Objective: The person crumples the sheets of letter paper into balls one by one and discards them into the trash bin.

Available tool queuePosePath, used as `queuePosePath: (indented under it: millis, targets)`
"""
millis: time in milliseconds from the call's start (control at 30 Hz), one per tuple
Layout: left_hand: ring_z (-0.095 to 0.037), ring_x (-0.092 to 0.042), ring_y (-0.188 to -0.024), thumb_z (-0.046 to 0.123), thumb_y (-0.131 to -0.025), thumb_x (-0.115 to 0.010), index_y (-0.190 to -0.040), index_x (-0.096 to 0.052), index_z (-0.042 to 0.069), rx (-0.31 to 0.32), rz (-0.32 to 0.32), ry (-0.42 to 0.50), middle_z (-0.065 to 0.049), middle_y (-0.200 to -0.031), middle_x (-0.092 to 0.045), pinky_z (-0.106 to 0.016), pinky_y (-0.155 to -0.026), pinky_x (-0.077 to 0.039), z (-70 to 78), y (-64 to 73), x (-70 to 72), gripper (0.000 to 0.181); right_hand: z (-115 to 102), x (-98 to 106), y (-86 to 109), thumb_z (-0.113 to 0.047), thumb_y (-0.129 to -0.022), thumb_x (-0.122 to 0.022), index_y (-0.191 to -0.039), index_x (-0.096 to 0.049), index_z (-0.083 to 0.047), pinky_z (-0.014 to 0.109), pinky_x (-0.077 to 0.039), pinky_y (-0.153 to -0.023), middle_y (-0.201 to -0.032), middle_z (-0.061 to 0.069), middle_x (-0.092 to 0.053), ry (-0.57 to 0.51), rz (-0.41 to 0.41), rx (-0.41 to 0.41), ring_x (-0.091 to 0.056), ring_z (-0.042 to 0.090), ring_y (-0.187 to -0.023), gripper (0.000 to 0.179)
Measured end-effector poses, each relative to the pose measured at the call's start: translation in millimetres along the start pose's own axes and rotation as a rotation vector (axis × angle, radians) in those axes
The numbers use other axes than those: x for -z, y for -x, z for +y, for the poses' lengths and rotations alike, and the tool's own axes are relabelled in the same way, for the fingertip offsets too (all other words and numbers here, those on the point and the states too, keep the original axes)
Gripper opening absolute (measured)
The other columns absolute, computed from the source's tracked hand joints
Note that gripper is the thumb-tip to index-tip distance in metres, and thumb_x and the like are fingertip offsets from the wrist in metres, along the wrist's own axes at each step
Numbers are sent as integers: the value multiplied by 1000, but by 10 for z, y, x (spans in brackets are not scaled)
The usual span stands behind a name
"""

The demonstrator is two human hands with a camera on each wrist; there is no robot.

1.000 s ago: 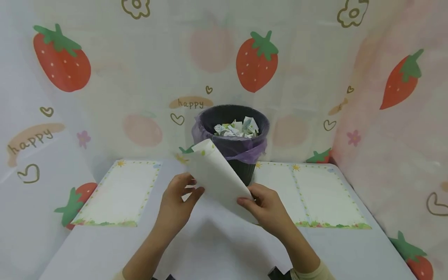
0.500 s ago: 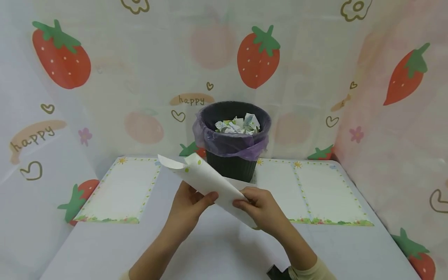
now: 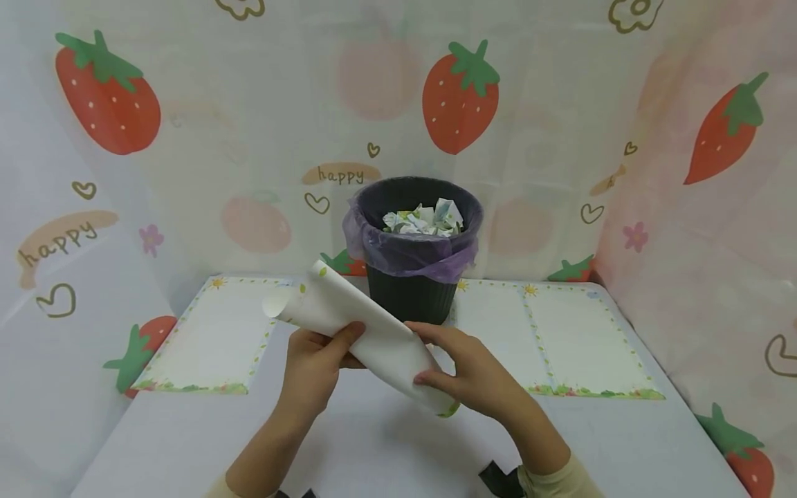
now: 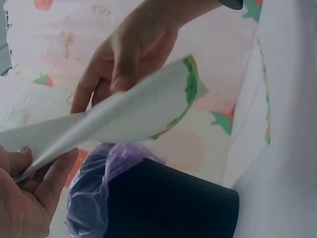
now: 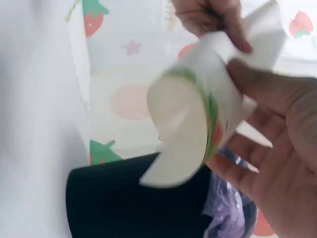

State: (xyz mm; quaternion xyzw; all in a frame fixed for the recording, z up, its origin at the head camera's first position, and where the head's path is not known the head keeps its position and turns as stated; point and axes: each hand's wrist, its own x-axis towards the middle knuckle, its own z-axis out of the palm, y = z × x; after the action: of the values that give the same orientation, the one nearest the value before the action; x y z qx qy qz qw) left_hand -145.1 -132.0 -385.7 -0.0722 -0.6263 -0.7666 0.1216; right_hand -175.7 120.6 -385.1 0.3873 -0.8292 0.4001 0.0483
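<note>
Centrally, a loosely rolled sheet of paper point(image 3: 382, 339) is held up above the white table point(image 3: 623, 453), near side of the bin, slanting from far left to near right. Left hand point(image 3: 314, 366) pinches it about mid-length, thumb on top, fingers beneath. Right hand point(image 3: 470, 366) holds the right part in a wide grasp, thumb and fingers spread round the curve. Roll's right end gapes; green-and-red border print along that rim. Farther off, black bin point(image 3: 411, 297) upright, purple liner point(image 3: 429, 261) folded over its lip, crumpled paper point(image 3: 423, 220) inside. One bordered sheet point(image 3: 208, 339) flat at left; two more sheets point(image 3: 588, 342) side by side at right. Strawberry-print backdrop point(image 3: 542, 90) behind.
</note>
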Motion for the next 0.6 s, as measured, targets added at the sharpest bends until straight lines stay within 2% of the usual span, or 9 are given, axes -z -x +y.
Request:
queuePosePath:
  millis: [133,267,367,433,533,600]
  targets:
    - [-34,-76,-94,22,-94,-77,-125,-56,-1,55,8,0,-20,-116,-70,-51,-70,-63,34,-50,80,44,28,96,43,-31,-76,-90,-161,-33,-30,46,-47,-108,-151,-6,-50,54,-138,84,-48,17,-137,102]
    - [-32,-76,-96,23,-97,-73,-133,-48,2,144,0,44,-19,-122,-68,-51,-72,-63,61,-81,105,49,42,116,58,-33,-74,-90,-164,-26,-24,52,-38,-117,-165,1,-33,60,-187,141,-32,24,-151,110]
    - [-31,-75,-98,20,-98,-71,-137,-43,3,203,-14,69,-19,-127,-65,-51,-73,-63,66,-80,73,51,50,76,29,-26,-76,-90,-164,-24,-24,48,-42,-116,-166,-1,-33,53,-160,169,-36,22,-150,110]
    - [-32,-75,-99,18,-99,-70,-139,-41,2,231,-44,69,-21,-129,-62,-51,-73,-63,48,-71,40,52,57,35,1,-21,-77,-90,-164,-26,-22,44,-45,-114,-165,-1,-35,60,-121,221,-40,21,-147,108]
    - [-34,-73,-104,17,-99,-70,-140,-40,1,264,-98,65,-22,-131,-60,-52,-74,-63,6,-49,-12,54,72,-36,-36,-16,-77,-90,-160,-36,-20,38,-49,-110,-165,2,-36,107,-45,331,-44,23,-146,99]
    - [-35,-72,-105,16,-99,-69,-140,-40,1,274,-123,67,-23,-131,-59,-51,-74,-63,-19,-31,-44,53,81,-77,-52,-16,-76,-91,-153,-47,-20,37,-50,-108,-162,7,-40,176,24,413,-48,27,-142,88]
